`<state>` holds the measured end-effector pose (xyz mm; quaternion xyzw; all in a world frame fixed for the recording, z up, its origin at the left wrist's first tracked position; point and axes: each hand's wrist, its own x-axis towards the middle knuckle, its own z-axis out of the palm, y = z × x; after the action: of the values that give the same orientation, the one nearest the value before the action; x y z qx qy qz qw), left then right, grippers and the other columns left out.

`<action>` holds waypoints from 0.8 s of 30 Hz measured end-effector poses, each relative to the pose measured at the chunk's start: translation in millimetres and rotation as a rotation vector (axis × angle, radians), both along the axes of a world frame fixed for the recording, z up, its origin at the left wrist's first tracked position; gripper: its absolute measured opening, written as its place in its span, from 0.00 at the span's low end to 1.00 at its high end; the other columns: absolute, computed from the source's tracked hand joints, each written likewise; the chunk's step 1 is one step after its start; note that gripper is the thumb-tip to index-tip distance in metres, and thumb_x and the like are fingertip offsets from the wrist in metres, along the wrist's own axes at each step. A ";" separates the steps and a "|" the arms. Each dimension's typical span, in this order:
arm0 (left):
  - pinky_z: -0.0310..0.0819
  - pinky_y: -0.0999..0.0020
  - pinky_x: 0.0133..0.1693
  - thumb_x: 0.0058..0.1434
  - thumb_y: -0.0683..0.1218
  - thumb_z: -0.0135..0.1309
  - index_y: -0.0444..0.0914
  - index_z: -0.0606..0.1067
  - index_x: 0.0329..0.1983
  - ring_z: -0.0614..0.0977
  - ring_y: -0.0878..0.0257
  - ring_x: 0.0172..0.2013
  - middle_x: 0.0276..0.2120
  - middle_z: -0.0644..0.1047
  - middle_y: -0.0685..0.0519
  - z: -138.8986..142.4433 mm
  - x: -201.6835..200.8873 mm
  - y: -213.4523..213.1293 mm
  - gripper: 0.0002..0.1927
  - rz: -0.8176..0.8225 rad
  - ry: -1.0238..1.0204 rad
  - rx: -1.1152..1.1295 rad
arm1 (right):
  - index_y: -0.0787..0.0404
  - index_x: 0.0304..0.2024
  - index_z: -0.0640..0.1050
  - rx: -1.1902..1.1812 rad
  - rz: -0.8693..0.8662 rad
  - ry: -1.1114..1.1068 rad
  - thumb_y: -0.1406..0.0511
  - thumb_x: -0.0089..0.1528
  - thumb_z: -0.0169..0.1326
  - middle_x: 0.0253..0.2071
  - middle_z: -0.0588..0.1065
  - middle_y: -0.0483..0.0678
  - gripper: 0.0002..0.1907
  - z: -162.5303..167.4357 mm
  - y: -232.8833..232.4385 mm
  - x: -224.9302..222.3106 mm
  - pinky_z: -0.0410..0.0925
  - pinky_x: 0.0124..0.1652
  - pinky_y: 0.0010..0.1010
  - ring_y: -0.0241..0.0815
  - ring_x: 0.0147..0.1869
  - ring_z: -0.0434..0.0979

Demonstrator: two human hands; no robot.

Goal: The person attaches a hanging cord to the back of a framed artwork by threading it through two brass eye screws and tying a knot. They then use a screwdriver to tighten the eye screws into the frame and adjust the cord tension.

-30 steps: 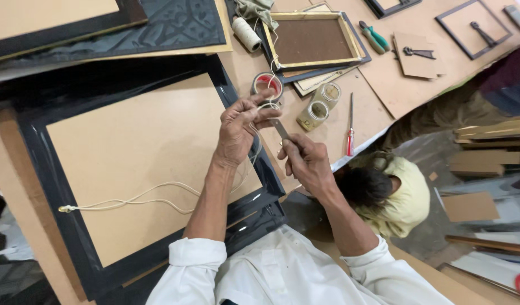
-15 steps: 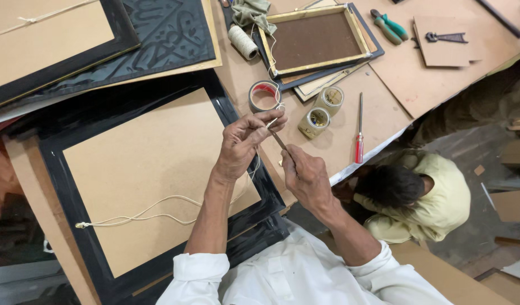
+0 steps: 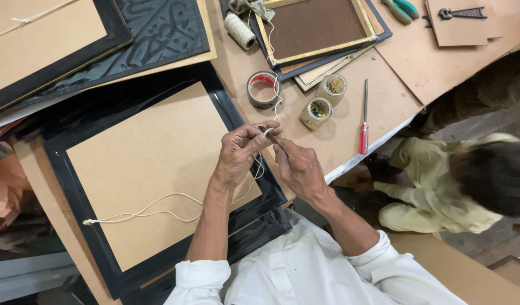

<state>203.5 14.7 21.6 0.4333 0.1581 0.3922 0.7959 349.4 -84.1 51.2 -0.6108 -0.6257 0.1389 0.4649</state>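
Your left hand (image 3: pixel 241 155) and right hand (image 3: pixel 296 168) meet over the right edge of the black picture frame (image 3: pixel 158 169), which lies face down with its tan backing board up. Your left fingers are pinched shut on the pale string (image 3: pixel 158 206), gripping it near its end by your fingertips; from there the string drops under your wrist and trails in a loose curve across the backing board to a fixing at the frame's left rail. Your right fingers are closed around a thin dark tool (image 3: pixel 269 135), held tip-up against the string right beside your left thumb; what kind of tool it is cannot be told. Just beyond your hands on the table (image 3: pixel 384 96) sits a roll of tape (image 3: pixel 264 89), with more string running up past it toward a spool of twine (image 3: pixel 239 30). Two small open jars (image 3: pixel 323 100) stand near the tape, and a red-handled screwdriver (image 3: pixel 363 118) lies beside them. Further off is a gold-edged frame (image 3: pixel 316 25) and green-handled pliers (image 3: pixel 401 9). Another person (image 3: pixel 457 181) in pale yellow crouches on the floor to your right
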 end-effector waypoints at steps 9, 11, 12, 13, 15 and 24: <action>0.78 0.65 0.56 0.71 0.36 0.53 0.28 0.76 0.38 0.81 0.62 0.52 0.53 0.79 0.40 -25.2 6.5 -3.4 0.05 0.090 0.203 0.277 | 0.71 0.47 0.76 0.047 -0.039 0.007 0.76 0.65 0.51 0.26 0.75 0.55 0.08 -21.7 4.3 0.7 0.71 0.29 0.37 0.50 0.28 0.80; 0.75 0.66 0.43 0.68 0.35 0.51 0.28 0.78 0.41 0.79 0.62 0.40 0.50 0.81 0.41 -29.6 5.2 -0.8 0.06 0.168 0.438 0.325 | 0.68 0.43 0.75 0.087 -0.131 -0.137 0.76 0.62 0.52 0.25 0.74 0.54 0.07 -13.8 -5.2 6.4 0.68 0.28 0.39 0.51 0.26 0.77; 0.74 0.67 0.36 0.67 0.35 0.50 0.29 0.80 0.43 0.78 0.62 0.34 0.48 0.82 0.42 -31.0 4.1 0.6 0.08 0.206 0.556 0.348 | 0.65 0.40 0.75 0.121 -0.224 -0.263 0.75 0.60 0.53 0.25 0.74 0.53 0.06 -7.5 -13.6 11.5 0.67 0.29 0.41 0.52 0.26 0.75; 0.77 0.68 0.41 0.68 0.36 0.50 0.29 0.78 0.42 0.80 0.63 0.38 0.48 0.81 0.44 -31.6 2.2 2.3 0.07 0.248 0.530 0.326 | 0.62 0.36 0.75 0.157 -0.315 -0.394 0.75 0.57 0.53 0.24 0.74 0.52 0.06 -1.8 -19.6 16.3 0.65 0.29 0.44 0.53 0.25 0.74; 0.83 0.72 0.50 0.69 0.36 0.49 0.29 0.75 0.41 0.85 0.65 0.47 0.48 0.80 0.47 -29.6 -1.9 4.3 0.05 0.352 0.472 0.280 | 0.64 0.40 0.77 0.129 -0.422 0.039 0.74 0.66 0.49 0.27 0.77 0.51 0.05 8.2 -28.3 25.1 0.68 0.27 0.38 0.48 0.24 0.76; 0.51 0.50 0.71 0.61 0.39 0.65 0.36 0.83 0.38 0.59 0.43 0.73 0.74 0.57 0.36 21.7 -6.3 -23.0 0.04 0.439 0.593 0.757 | 0.69 0.66 0.64 0.235 -0.181 -0.353 0.64 0.66 0.59 0.64 0.69 0.63 0.30 25.0 18.0 21.0 0.67 0.63 0.46 0.59 0.66 0.71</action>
<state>197.3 -8.3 43.4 0.7395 0.3109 0.4397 0.4040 370.3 -66.1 76.2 -0.6209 -0.6520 -0.0860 0.4265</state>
